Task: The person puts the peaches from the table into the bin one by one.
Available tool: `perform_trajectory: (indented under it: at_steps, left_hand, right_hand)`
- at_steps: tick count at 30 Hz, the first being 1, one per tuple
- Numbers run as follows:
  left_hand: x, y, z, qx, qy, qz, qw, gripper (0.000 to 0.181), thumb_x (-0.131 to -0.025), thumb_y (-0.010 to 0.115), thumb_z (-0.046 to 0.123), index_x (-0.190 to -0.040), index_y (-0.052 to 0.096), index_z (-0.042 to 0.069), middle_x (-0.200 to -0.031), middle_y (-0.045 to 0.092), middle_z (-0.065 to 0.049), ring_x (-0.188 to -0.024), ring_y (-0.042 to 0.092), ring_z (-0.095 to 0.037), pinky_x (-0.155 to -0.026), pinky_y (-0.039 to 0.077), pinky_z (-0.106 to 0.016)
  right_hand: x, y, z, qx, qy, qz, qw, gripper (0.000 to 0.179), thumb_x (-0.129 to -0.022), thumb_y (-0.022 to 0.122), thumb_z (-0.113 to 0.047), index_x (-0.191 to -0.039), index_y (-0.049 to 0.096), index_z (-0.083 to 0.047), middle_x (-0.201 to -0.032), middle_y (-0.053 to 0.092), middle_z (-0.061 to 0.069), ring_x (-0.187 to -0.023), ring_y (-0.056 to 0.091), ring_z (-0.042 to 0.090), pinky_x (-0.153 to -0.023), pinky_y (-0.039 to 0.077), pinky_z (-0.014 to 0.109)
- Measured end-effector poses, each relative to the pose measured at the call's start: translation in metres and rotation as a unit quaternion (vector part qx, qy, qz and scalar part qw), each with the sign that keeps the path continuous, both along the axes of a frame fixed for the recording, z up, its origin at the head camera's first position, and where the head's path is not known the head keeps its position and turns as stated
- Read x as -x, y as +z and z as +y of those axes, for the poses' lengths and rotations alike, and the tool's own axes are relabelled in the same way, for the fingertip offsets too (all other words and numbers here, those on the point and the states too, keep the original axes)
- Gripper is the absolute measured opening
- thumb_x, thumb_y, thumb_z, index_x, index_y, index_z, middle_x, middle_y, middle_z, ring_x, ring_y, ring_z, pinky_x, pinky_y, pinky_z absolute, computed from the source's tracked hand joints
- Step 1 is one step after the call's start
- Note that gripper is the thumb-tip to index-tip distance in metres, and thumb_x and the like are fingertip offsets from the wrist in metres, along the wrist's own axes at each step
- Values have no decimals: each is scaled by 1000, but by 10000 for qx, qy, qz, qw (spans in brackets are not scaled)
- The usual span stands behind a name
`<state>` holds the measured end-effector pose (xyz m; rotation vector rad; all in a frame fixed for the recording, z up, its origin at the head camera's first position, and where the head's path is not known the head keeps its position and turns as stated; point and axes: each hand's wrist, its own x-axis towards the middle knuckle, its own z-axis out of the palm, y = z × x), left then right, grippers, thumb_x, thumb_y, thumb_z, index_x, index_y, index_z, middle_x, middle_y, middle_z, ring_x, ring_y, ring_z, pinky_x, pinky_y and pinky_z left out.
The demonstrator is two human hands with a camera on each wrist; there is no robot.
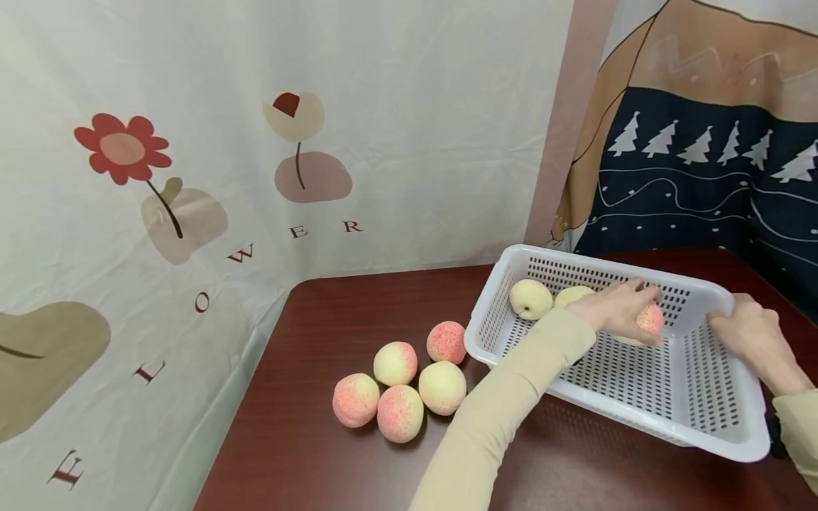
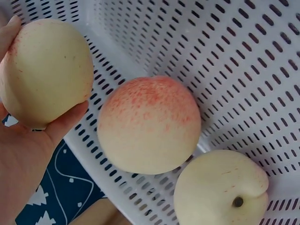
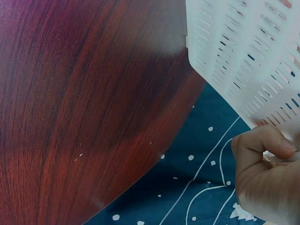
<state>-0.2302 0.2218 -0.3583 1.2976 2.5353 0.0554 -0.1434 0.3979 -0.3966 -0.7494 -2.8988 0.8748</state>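
Note:
My left hand (image 1: 616, 309) reaches into a white plastic basket (image 1: 652, 426) and holds a peach (image 1: 650, 321) between thumb and fingers. Up close in the left wrist view, this peach (image 2: 51, 70) is mostly pale yellow. Beside it in the basket are a red-speckled peach (image 2: 150, 124) and a pale one (image 2: 222, 190) with a dark stem pit. From above, the left hand partly covers one of these peaches (image 1: 571, 294); the other (image 1: 531, 299) sits in the back left corner. My right hand (image 1: 754, 337) grips the basket's right rim, fingers curled over it in the right wrist view.
Several more peaches (image 1: 400, 414) lie grouped on the dark red wooden table (image 1: 307, 341), left of the basket. A pale curtain (image 1: 415, 142) with printed flowers hangs behind the table. A dark blue cloth (image 1: 671, 191) with white trees hangs at the back right.

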Motion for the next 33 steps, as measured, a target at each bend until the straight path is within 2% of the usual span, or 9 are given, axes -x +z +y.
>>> perform_trajectory:
  at_steps: [3,7,10,14,21,26,29,33]
  left_hand:
    - [1,-5,1,99,54,52,9999,72,-82,62,60,-143,29,39,-149,25,17,-139,25,-1,-113,22,-17]
    - [4,-11,2,128,193,19,9997,72,-82,63,59,-143,29,41,-148,28,17,-139,25,-2,-112,24,-17]
    - [6,-15,3,149,206,74,9996,72,-83,61,60,-144,27,41,-150,27,17,-141,22,-3,-115,20,-18]
    - [8,-19,7,213,201,220,9993,76,-84,58,61,-148,22,39,-156,19,14,-146,14,-7,-118,15,-22]
    - [0,-25,13,588,398,475,9963,73,-84,59,58,-145,19,50,-156,13,20,-145,10,-5,-113,28,-28]
    - [-3,-26,15,868,323,1086,9898,67,-87,57,55,-144,22,51,-156,16,18,-143,14,-6,-112,28,-25]
    - [-3,-24,14,1007,318,1326,9855,63,-90,53,55,-145,23,50,-155,19,17,-140,19,-6,-110,29,-24]
    - [-1,-23,12,1040,450,1128,9871,63,-90,52,57,-145,22,50,-155,18,19,-142,18,-4,-110,29,-23]
  right_hand:
    - [0,0,0,30,11,-7,10000,60,-95,36,-12,-134,9,25,-94,43,45,-45,59,26,-44,52,38]
    - [0,0,0,9,3,3,10000,61,-95,35,-12,-135,8,25,-96,41,46,-46,59,27,-44,52,38]
    - [0,0,-1,8,8,0,10000,61,-95,35,-12,-135,7,25,-97,40,46,-46,59,27,-44,52,38]
    - [-1,0,-1,13,15,5,10000,61,-95,35,-12,-135,7,25,-97,40,46,-46,59,27,-44,52,38]
    - [0,1,-1,-12,92,74,9999,61,-95,35,-12,-135,7,25,-97,40,47,-46,59,27,-44,52,38]
    - [1,1,0,25,117,66,9999,61,-94,35,-12,-136,8,24,-98,40,46,-46,59,26,-44,52,38]
    - [2,0,1,21,139,82,9999,61,-94,34,-12,-135,10,25,-97,41,46,-46,59,26,-44,52,38]
    - [2,-1,3,1,152,79,9999,60,-94,34,-13,-135,10,25,-97,42,46,-46,59,26,-44,52,38]
